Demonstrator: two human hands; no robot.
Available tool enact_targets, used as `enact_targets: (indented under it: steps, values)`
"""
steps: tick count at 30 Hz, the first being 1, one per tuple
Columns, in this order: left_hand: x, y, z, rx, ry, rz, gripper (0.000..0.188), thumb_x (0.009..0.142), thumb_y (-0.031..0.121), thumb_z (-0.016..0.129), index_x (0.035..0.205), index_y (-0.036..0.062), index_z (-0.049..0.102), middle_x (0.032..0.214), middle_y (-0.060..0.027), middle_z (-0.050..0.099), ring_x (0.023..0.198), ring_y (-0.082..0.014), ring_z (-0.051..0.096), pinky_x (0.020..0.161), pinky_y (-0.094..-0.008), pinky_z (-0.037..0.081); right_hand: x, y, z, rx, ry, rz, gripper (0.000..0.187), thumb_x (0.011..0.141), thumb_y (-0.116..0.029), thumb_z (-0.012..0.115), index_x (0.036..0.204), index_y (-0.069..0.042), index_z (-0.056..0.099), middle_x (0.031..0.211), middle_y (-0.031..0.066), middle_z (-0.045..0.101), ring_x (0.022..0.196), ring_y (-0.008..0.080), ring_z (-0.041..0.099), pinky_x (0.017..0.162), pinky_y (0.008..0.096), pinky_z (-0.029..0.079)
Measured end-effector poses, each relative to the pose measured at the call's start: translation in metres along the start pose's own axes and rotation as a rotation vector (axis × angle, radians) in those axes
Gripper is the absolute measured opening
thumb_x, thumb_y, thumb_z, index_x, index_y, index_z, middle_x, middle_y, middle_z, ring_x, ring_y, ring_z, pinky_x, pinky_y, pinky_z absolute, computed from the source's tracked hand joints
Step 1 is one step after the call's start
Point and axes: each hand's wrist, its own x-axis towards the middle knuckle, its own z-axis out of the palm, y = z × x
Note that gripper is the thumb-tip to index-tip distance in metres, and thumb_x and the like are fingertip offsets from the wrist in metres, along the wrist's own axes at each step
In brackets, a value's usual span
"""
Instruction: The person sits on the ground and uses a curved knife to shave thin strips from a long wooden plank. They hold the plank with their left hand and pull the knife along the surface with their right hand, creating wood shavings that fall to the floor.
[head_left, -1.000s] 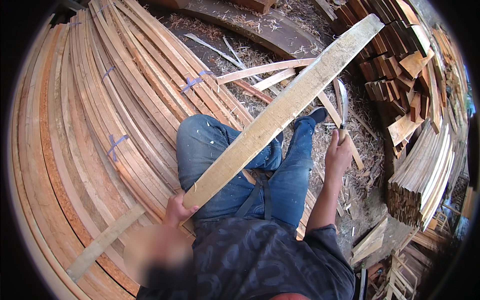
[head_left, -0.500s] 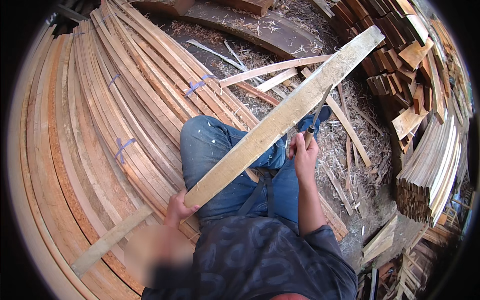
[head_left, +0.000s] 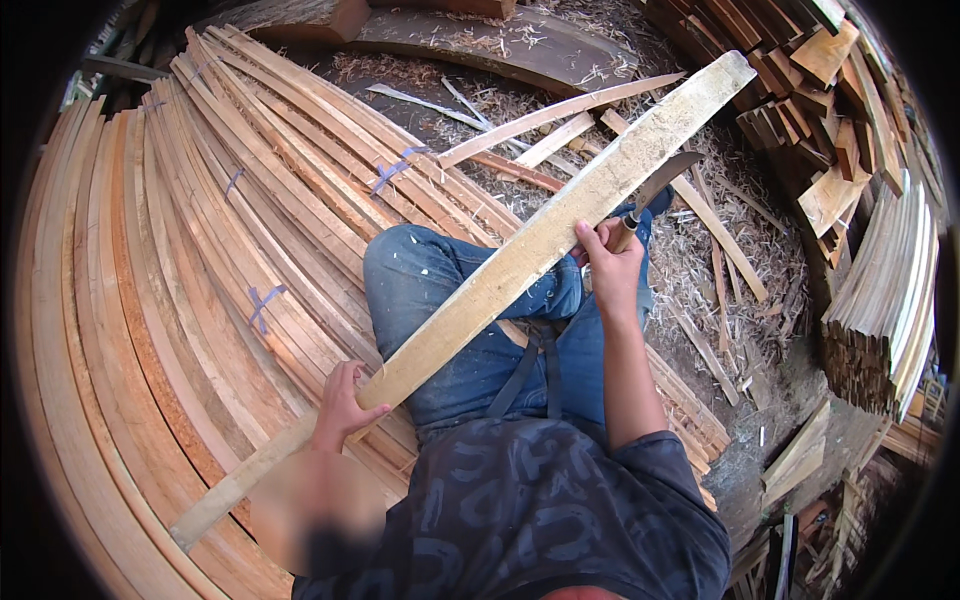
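Observation:
A long pale wooden plank (head_left: 540, 238) slants across my lap, its far end raised to the upper right. My left hand (head_left: 343, 408) is at its near end, thumb and fingers apart around the end, their grip loosened. My right hand (head_left: 612, 268) is closed on the wooden handle of a curved knife (head_left: 668, 180), and its fingertips touch the plank's right edge near the middle. The dark blade points up and right, beside the plank and apart from it. My jeans-clad legs (head_left: 425, 290) are folded beneath the plank.
Bundles of long wooden strips (head_left: 225, 250), tied with purple ribbon (head_left: 265, 308), cover the left. A narrow batten (head_left: 235, 485) lies across them. Wood shavings (head_left: 745, 270) and loose strips litter the ground. Stacked timber (head_left: 810, 120) and a pale slat bundle (head_left: 880, 310) stand at right.
My right hand has turned and come against the plank's edge, the knife blade swinging rightward away from it. My left hand's fingers have spread from their grip on the near end.

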Motion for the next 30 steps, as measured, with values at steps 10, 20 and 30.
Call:
enact_targets:
  steps: [10,20,30]
  values:
    - [0.004,0.056,0.05,-0.1,0.254,-0.004,0.082,0.066,0.043,0.084,0.128,0.0064,0.046,0.116,-0.0204,0.06,0.105,-0.0386,0.06,0.087,-0.0456,0.049,-0.019,0.007,0.017,-0.347,-0.201,-0.039,0.03,0.09,-0.025,0.071,0.079,-0.001,0.056,0.059,0.0044,0.057,0.055,0.0147,0.062,0.05,0.0317,0.046]
    - [0.007,0.065,0.049,0.059,0.298,-0.054,0.074,0.068,0.05,0.081,0.119,0.0061,0.051,0.098,-0.0188,0.066,0.088,-0.0383,0.066,0.074,-0.0462,0.052,-0.06,0.016,-0.035,-1.058,-0.454,-0.521,0.031,0.086,-0.036,0.072,0.091,-0.007,0.061,0.071,0.011,0.066,0.061,0.0298,0.066,0.052,0.0376,0.051]
    - [0.015,0.059,0.062,-0.066,0.309,-0.111,0.077,0.065,0.048,0.083,0.12,0.0072,0.048,0.095,-0.0195,0.066,0.085,-0.0401,0.065,0.072,-0.0475,0.051,-0.035,0.023,-0.048,-1.211,-0.307,-0.528,0.031,0.085,-0.036,0.072,0.086,-0.007,0.06,0.069,0.01,0.062,0.058,0.03,0.063,0.049,0.0393,0.048]
